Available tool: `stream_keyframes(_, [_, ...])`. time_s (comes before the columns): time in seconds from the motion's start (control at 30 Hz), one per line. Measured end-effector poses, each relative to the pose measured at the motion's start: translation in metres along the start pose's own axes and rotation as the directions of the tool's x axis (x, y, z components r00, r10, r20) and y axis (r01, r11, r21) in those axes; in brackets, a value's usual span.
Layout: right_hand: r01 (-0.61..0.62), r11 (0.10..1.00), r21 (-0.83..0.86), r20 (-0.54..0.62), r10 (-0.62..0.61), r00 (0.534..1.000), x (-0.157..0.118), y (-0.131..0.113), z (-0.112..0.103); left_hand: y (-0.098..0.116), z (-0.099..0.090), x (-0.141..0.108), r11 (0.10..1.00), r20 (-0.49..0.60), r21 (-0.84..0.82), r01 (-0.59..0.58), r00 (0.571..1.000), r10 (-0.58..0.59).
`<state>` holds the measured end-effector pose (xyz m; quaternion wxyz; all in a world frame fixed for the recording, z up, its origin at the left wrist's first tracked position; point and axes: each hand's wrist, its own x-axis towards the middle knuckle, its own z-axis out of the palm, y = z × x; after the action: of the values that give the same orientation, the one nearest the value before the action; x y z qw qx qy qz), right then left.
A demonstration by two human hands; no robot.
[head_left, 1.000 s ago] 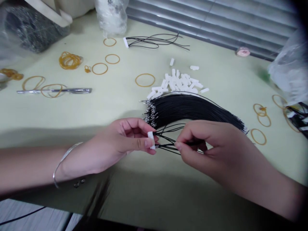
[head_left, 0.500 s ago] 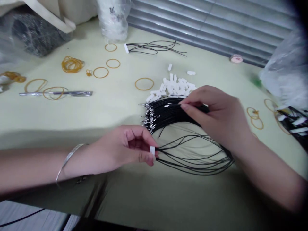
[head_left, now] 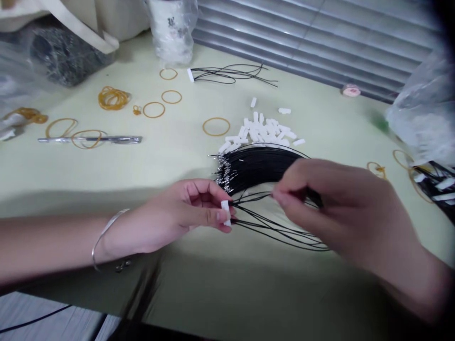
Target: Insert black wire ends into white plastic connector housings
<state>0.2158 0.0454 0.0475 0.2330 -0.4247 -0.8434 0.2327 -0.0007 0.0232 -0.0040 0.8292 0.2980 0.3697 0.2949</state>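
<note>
Between thumb and fingers, my left hand pinches a small white connector housing. Several thin black wires run from it to the right. My right hand is closed in a pinch on a black wire to the right of the housing; its lower fingers are partly hidden and slightly blurred. Just behind both hands lies a thick bundle of black wires with shiny metal tips at its left end. White connector housings are heaped behind the bundle.
A finished-looking wire set lies at the back. Rubber bands and a pen are on the left. A wrapped cup stands near the blinds. At right are a plastic bag and wired connectors.
My right hand has moved from the thick bundle down and right, to the wires by the housing. My left hand keeps the connector housing, raised slightly in the picture.
</note>
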Motion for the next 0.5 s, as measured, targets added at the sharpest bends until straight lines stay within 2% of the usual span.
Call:
stream_keyframes(0.1, [-0.062, 0.997, 0.038, 0.161, 0.055, 0.985, -0.009, -0.013, -0.001, -0.001, -0.001, -0.001, 0.999, 0.001, -0.025, -0.021, 1.0, 0.021])
stream_keyframes(0.17, [-0.085, 0.996, 0.032, 0.219, 0.077, 0.973, -0.012, -0.015, 0.002, -0.001, -0.001, 0.0, 0.999, 0.01, -0.025, -0.024, 1.0, 0.025])
stream_keyframes(0.5, [-0.143, 0.989, 0.026, 0.254, 0.131, 0.958, -0.009, -0.01, 0.009, 0.0, -0.001, 0.0, 1.0, 0.012, 0.026, 0.0, 1.0, 0.0])
